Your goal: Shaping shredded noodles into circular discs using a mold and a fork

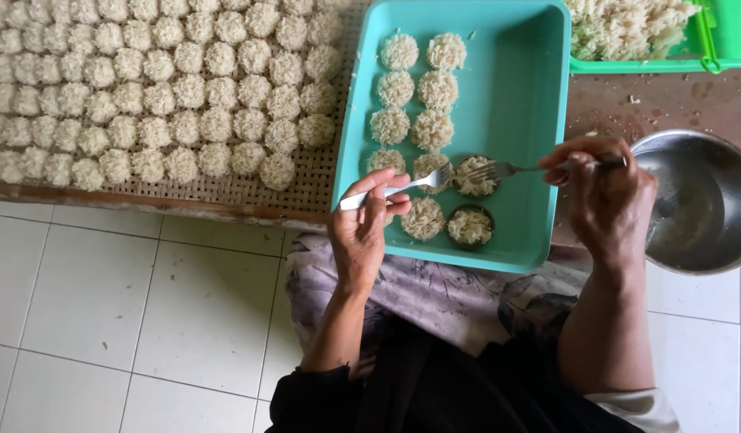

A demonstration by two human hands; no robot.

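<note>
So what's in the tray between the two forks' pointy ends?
In the head view, the left fork and right fork point toward each other inside the teal tray. Between their tines sits a round noodle nest in a dark ring mould.

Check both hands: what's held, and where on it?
Left hand holds a fork by its handle end; right hand holds another fork by its handle.

We see a white tiled floor (106,305) with grey grout lines below, and a brown, wet-speckled floor surface (627,104) at the upper right, evenly daylit.
</note>
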